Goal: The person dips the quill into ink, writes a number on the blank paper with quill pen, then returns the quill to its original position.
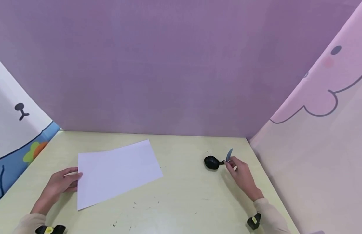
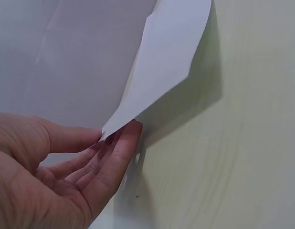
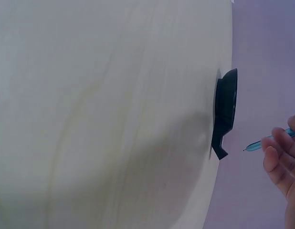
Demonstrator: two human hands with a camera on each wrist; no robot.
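A white paper sheet (image 1: 116, 170) is seen lying flat on the pale green desk (image 1: 183, 201), left of centre, with its near left edge lifted slightly. That edge is pinched by the left hand (image 1: 62, 183): in the left wrist view the paper corner (image 2: 109, 131) is caught between thumb and loosely curled fingers (image 2: 121, 148).

A small blue pen-like tool (image 1: 229, 155) is held by the right hand (image 1: 239, 170) between thumb and fingertips, tip pointing up and away. A black rounded object with a short stub (image 1: 212, 162) sits on the desk just beside this hand, toward the far right corner; contact between the two cannot be told. In the right wrist view the black object (image 3: 225, 112) is seen apart from the tool tip (image 3: 255, 145).

Risks, as judged: the sheet is gripped by one corner only, so it may crease or slide if pulled; the black object may be knocked by the right hand, given how near it is.

Pose: both forearms are rested low, left wrist angled inward, right wrist cocked with fingers raised.
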